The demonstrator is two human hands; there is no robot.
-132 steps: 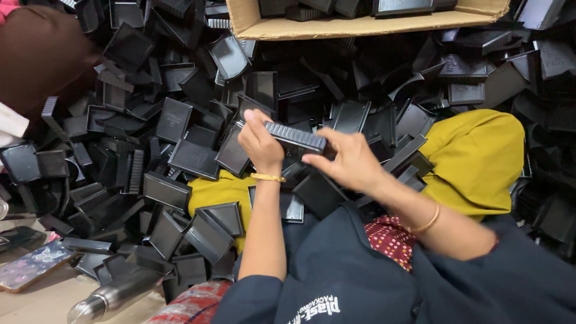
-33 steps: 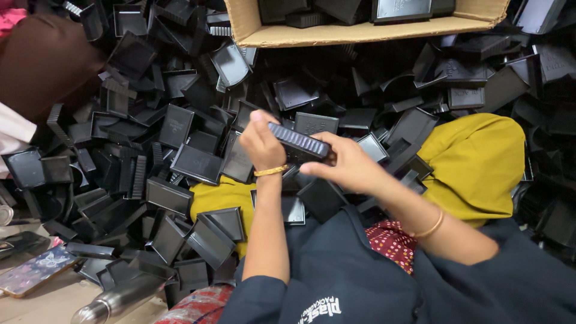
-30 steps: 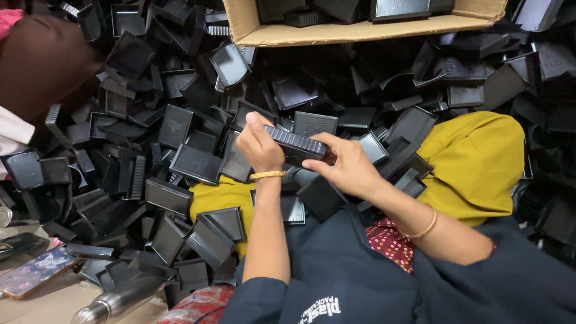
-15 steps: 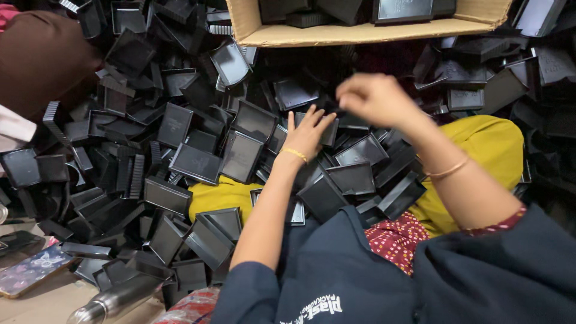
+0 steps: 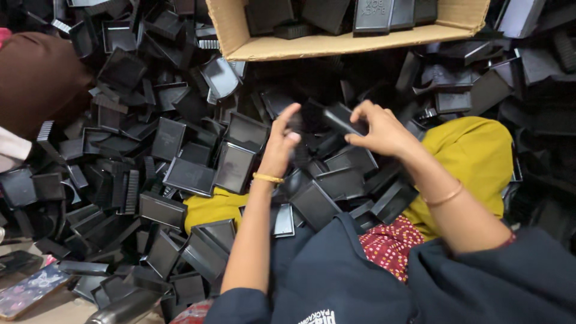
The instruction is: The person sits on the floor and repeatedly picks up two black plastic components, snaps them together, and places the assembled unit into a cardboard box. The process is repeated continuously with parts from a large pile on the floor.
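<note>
My right hand (image 5: 381, 129) pinches a flat black plastic tray piece (image 5: 341, 119) just above the heap. My left hand (image 5: 281, 144) is raised beside it, fingers apart, holding nothing, a thin gold bangle on its wrist. Both hands hover over a big pile of black plastic trays and lids (image 5: 198, 168) that covers my lap. A cardboard box (image 5: 336, 45) with several black trays stacked inside stands just beyond the hands.
My knees in yellow cloth (image 5: 474, 156) poke out of the pile. Another person's brown sleeve (image 5: 36, 78) is at the far left. A phone with a patterned case (image 5: 30, 291) and a metal bottle (image 5: 123, 309) lie at the lower left.
The black piece held in both hands a second ago is gone; my right hand reached toward the box, came back and now pinches another piece. My left hand opened and lifted.
</note>
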